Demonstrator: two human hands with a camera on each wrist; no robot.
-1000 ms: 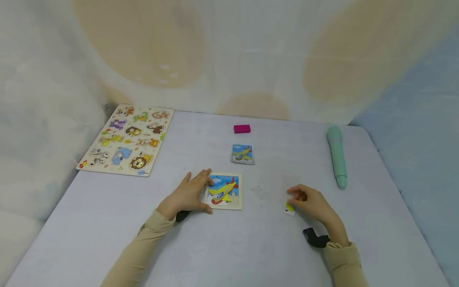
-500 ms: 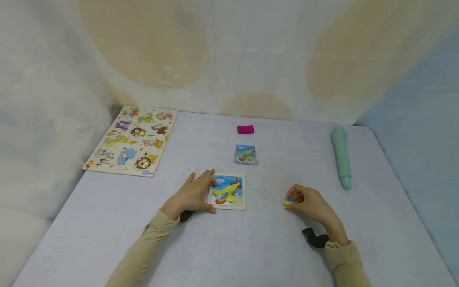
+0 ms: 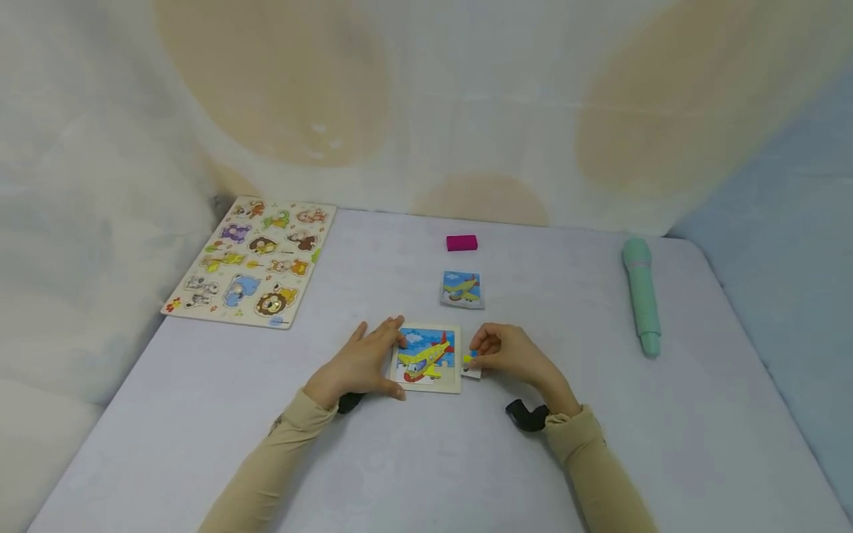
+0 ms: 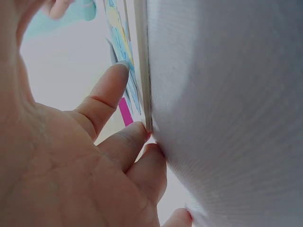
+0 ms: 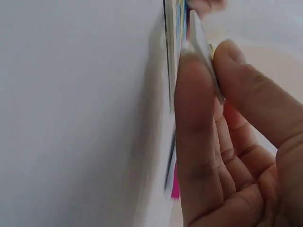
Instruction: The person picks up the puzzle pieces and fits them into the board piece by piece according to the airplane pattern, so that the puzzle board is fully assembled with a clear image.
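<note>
A small jigsaw puzzle of a yellow aeroplane in a square wooden frame (image 3: 436, 389) lies flat on the table; bare wood shows at the picture's lower right. My left hand (image 3: 363, 363) rests spread along the frame's left side. In the left wrist view one fingertip (image 4: 123, 66) touches the picture and another meets the frame's edge. Just right of the frame, my right hand (image 3: 509, 355) pinches a puzzle piece (image 3: 472, 372) between thumb and fingers. The right wrist view shows this thin piece (image 5: 202, 40) tilted, close to the frame's side (image 5: 169, 61).
Behind the puzzle lies a small aeroplane picture card (image 3: 462, 289), with a magenta block (image 3: 462, 243) farther back. A wooden animal puzzle board (image 3: 249, 263) lies at the back left. A mint-green microphone-shaped thing (image 3: 643, 296) lies at the right.
My right hand has picked the puzzle piece up off the table and carried it left to the frame's right side. The left hand stays on the frame; the head view has shifted slightly.
</note>
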